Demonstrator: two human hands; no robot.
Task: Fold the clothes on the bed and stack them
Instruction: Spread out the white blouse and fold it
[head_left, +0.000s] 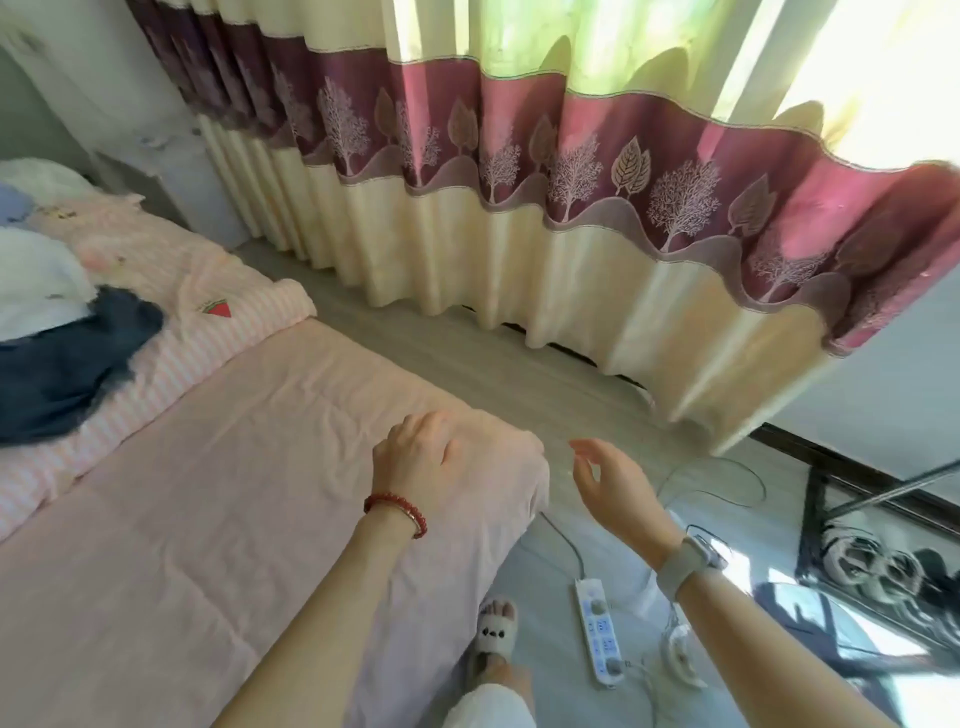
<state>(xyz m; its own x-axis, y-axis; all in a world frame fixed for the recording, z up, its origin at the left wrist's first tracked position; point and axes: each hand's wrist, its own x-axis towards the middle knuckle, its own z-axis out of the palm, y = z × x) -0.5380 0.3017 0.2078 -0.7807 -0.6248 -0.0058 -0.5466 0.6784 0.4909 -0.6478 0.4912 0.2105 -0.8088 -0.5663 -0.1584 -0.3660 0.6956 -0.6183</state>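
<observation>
The bed (197, 519) is covered with a plain pink sheet and fills the lower left. At its far left lies a dark navy garment (67, 369), next to a white one (36, 286) and a pale blue one (13, 202), all loose on a pink striped quilt (218, 291). My left hand (415, 457), with a red bead bracelet on the wrist, hovers over the bed's near corner with relaxed fingers and holds nothing. Beside the bed, my right hand (613, 483) is out over the floor, fingers loosely spread and empty.
A long curtain (519, 182) with a maroon tree-patterned band hangs along the far side of a narrow floor strip. A white power strip (597, 629) and cables lie on the floor by my slippered foot (493, 634). A dark glass table (883, 561) stands at right.
</observation>
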